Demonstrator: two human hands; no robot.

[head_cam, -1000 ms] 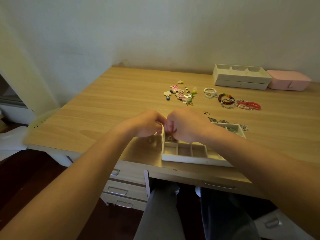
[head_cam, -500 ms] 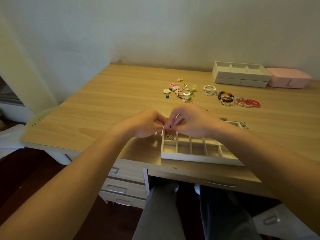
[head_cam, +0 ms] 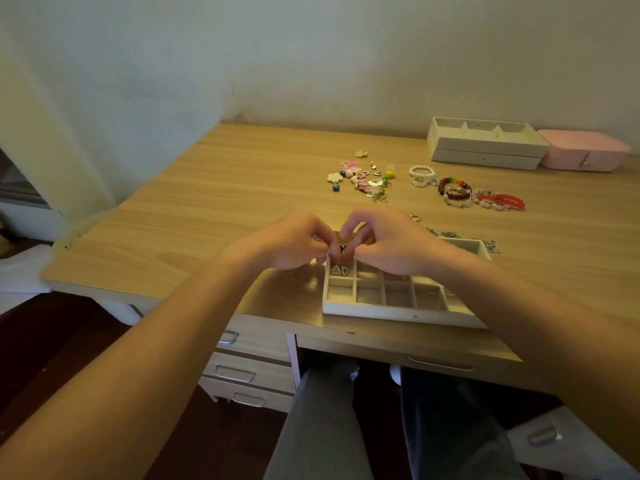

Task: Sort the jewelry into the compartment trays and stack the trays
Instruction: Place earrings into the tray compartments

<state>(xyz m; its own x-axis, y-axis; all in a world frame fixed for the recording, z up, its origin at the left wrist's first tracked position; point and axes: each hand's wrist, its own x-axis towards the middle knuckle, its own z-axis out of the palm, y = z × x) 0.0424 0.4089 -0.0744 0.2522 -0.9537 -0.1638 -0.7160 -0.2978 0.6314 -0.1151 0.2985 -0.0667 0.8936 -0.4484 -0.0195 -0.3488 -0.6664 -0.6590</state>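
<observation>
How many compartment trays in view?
3: near tray at front of desk; top tray stacked on bottom tray, far right beside pink box. None seems hidden.

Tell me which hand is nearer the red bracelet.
Right. The right hand is over the far edge of the tray, with the red bracelet beyond it to the right; the left hand sits further left, both pinching a small dark piece.

Three white trays [head_cam: 398, 311], one pink box [head_cam: 581, 152], two hands [head_cam: 294, 244].

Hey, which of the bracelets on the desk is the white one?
The pearl bracelet, leftmost in the row; the dark beaded bracelet and red bracelet lie to its right.
</observation>
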